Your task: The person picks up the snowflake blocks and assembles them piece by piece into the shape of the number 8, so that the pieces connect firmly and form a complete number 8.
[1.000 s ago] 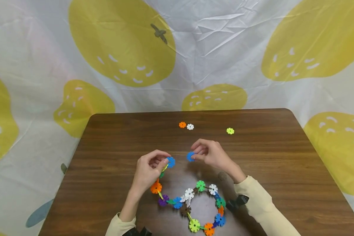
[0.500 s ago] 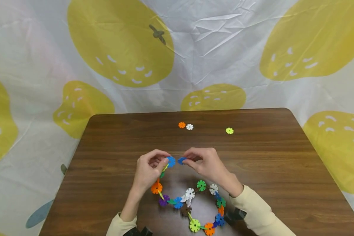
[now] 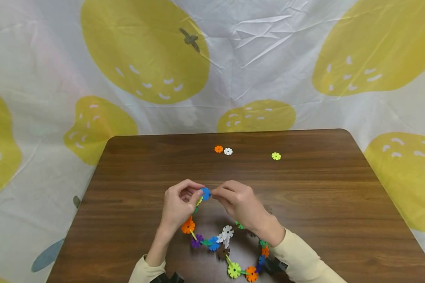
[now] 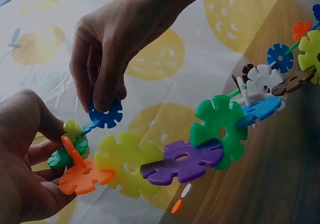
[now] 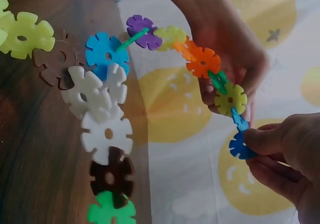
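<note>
My left hand (image 3: 177,206) pinches the upper end of a chain of slotted plastic snowflake discs, by a yellow-green disc (image 5: 230,100) and a light blue disc (image 5: 240,119). Between thumb and fingers my right hand (image 3: 244,204) pinches a darker blue disc (image 5: 241,145), its edge meeting the light blue one. From the left hand the chain runs down through an orange disc (image 3: 188,226), a purple disc (image 3: 196,240) and others. It joins a ring of linked discs at a white disc (image 3: 227,232). My right hand and wrist hide part of that ring in the head view.
Toward the far edge of the brown table (image 3: 145,161) lie a loose orange disc (image 3: 218,149), a white loose disc (image 3: 228,151) beside it, and a yellow-green loose disc (image 3: 276,156) farther right. Behind the table hangs a fruit-patterned cloth (image 3: 255,67).
My right hand has moved left and brought its blue disc from apart up to the blue disc at the chain's end. My left hand has stayed almost still.
</note>
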Demonstrator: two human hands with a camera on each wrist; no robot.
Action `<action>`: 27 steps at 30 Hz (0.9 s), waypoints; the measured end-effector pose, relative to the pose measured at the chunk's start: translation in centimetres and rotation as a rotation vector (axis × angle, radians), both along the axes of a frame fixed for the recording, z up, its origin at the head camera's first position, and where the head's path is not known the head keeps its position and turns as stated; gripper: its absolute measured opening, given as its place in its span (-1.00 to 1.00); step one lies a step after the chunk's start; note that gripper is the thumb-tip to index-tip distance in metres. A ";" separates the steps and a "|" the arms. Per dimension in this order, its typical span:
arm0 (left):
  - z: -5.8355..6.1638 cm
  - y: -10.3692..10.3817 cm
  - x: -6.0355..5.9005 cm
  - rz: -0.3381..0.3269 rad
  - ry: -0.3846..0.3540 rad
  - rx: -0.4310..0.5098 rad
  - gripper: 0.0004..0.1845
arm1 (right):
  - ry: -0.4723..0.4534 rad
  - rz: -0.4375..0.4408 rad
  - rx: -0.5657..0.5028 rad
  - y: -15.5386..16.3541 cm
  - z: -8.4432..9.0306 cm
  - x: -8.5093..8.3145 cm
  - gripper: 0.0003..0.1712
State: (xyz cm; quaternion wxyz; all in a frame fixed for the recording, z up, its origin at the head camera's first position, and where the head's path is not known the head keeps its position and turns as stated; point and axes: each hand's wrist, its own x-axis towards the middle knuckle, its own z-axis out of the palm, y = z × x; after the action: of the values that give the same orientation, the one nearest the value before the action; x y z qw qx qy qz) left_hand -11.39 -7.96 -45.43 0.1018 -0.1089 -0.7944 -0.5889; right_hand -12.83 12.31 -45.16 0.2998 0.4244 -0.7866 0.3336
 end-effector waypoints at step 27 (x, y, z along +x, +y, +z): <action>0.6 0.4 0.0 -0.116 -0.161 0.094 -0.94 | 0.092 0.067 -0.211 -0.2 -2.0 0.3 -0.85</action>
State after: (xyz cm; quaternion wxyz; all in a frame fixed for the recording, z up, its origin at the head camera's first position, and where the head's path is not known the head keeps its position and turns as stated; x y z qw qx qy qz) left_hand -11.41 -7.54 -44.83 0.0084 -0.1021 -0.7638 -0.6373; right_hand -12.49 12.07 -47.15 0.3672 0.4314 -0.7178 0.4047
